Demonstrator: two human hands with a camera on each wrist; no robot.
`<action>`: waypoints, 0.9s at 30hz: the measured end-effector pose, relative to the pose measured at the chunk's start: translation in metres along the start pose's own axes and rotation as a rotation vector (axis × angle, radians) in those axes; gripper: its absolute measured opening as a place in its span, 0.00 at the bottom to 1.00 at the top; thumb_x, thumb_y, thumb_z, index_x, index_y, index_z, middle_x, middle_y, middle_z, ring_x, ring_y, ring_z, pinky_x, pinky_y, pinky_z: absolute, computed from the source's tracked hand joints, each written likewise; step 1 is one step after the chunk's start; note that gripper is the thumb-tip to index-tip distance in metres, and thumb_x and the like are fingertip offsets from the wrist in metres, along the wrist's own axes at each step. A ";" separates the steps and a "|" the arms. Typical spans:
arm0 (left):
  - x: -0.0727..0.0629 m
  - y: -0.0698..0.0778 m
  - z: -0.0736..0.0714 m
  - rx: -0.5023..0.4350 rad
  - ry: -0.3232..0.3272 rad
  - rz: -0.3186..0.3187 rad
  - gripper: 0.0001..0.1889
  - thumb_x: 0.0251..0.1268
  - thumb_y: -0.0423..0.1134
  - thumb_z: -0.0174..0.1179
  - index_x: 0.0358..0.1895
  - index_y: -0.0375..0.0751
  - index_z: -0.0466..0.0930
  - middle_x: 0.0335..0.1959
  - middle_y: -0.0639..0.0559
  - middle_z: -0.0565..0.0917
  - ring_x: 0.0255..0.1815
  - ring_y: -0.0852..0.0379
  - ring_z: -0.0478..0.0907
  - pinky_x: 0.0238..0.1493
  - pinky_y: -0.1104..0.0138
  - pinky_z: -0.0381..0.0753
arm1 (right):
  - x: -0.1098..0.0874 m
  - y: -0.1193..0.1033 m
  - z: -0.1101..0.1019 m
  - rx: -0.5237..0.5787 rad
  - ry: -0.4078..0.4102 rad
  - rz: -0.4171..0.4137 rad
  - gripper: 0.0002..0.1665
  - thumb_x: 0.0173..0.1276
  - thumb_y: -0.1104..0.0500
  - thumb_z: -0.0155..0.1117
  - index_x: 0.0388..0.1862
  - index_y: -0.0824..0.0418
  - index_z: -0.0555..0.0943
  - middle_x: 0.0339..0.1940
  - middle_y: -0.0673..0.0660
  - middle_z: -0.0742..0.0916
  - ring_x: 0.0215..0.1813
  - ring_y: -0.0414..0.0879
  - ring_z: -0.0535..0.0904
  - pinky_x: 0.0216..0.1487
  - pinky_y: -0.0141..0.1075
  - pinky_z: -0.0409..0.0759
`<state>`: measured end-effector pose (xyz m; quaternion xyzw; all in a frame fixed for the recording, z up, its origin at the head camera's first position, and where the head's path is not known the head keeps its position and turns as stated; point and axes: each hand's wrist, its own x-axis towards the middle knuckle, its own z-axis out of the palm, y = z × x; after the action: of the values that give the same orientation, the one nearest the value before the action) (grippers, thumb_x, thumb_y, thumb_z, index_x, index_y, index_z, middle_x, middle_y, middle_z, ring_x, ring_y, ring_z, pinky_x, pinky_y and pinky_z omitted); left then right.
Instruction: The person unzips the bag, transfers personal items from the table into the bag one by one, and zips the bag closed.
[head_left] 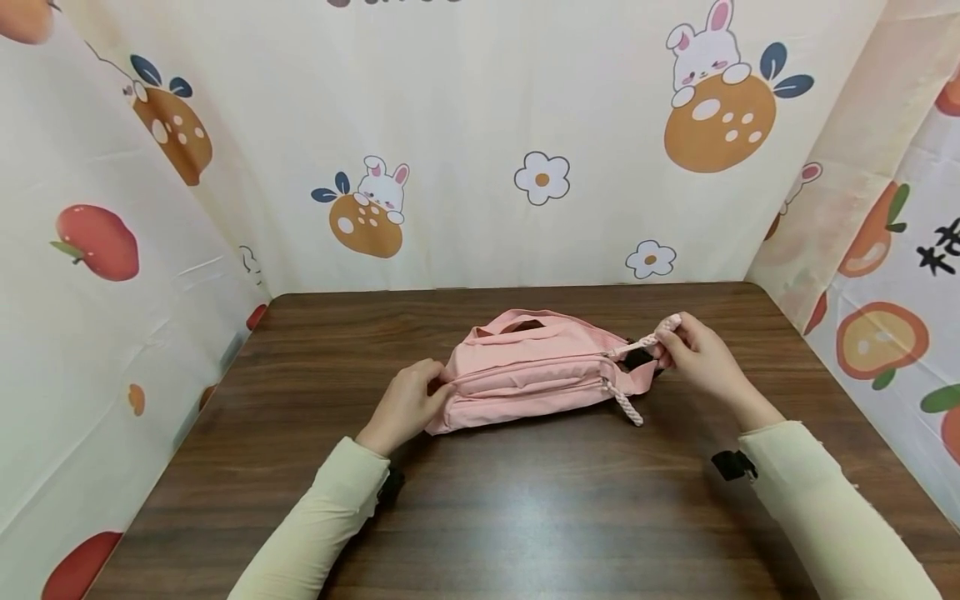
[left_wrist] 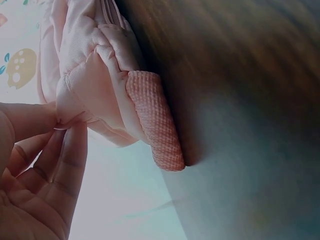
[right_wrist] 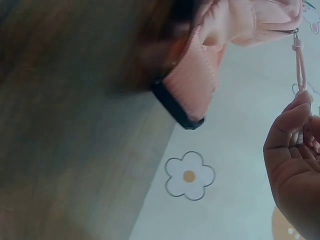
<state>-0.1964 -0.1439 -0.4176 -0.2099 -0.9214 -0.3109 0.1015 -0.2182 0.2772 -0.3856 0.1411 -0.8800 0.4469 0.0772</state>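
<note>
A pink waist bag with two zips along its front lies on the table. At its left end my left hand pinches a fold of the fabric between thumb and fingers, also plain in the left wrist view, where a woven strap juts out below. On the other side my right hand pinches the braided cord of the upper zip and draws it taut, away from the bag. The lower zip's braided pull hangs loose onto the table. Near the right hand is a black buckle, partly hidden.
The dark wood-grain table extends around the bag on every side. Behind it and along both sides hangs a cream curtain printed with rabbits, fruit and flowers. A pink strap arches over the bag's back.
</note>
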 end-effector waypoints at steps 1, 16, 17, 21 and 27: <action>0.000 0.000 0.000 0.000 -0.002 0.002 0.04 0.61 0.33 0.67 0.32 0.44 0.81 0.31 0.53 0.80 0.29 0.60 0.72 0.34 0.66 0.75 | -0.001 0.002 0.000 -0.002 -0.002 0.014 0.10 0.77 0.63 0.49 0.41 0.71 0.72 0.26 0.53 0.82 0.24 0.38 0.77 0.26 0.32 0.79; 0.001 0.001 0.000 0.002 -0.020 0.011 0.04 0.60 0.33 0.67 0.32 0.43 0.81 0.30 0.53 0.80 0.29 0.60 0.73 0.34 0.66 0.76 | -0.008 0.015 -0.003 -0.047 -0.068 0.281 0.15 0.78 0.60 0.46 0.41 0.74 0.73 0.24 0.55 0.84 0.24 0.35 0.79 0.29 0.34 0.81; 0.001 0.002 0.000 0.005 -0.019 0.015 0.04 0.60 0.33 0.67 0.32 0.44 0.81 0.30 0.53 0.80 0.30 0.60 0.73 0.35 0.66 0.76 | -0.008 0.015 -0.003 -0.070 -0.071 0.296 0.15 0.78 0.60 0.46 0.41 0.74 0.73 0.24 0.55 0.84 0.24 0.35 0.79 0.29 0.33 0.81; 0.002 0.002 0.000 0.008 -0.023 0.020 0.04 0.61 0.33 0.66 0.32 0.44 0.81 0.31 0.53 0.80 0.30 0.60 0.74 0.36 0.65 0.76 | -0.009 0.016 -0.001 -0.160 -0.091 0.340 0.14 0.77 0.59 0.46 0.41 0.71 0.73 0.25 0.55 0.85 0.26 0.37 0.79 0.29 0.33 0.79; 0.002 0.000 -0.001 0.014 -0.028 0.019 0.03 0.61 0.33 0.66 0.33 0.44 0.82 0.32 0.53 0.81 0.31 0.60 0.74 0.36 0.65 0.77 | -0.012 0.016 0.001 -0.189 -0.142 0.337 0.12 0.75 0.61 0.50 0.42 0.72 0.73 0.25 0.57 0.86 0.25 0.38 0.80 0.28 0.33 0.80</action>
<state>-0.1982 -0.1437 -0.4157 -0.2222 -0.9229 -0.3005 0.0928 -0.2113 0.2877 -0.4011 0.0150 -0.9324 0.3580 -0.0479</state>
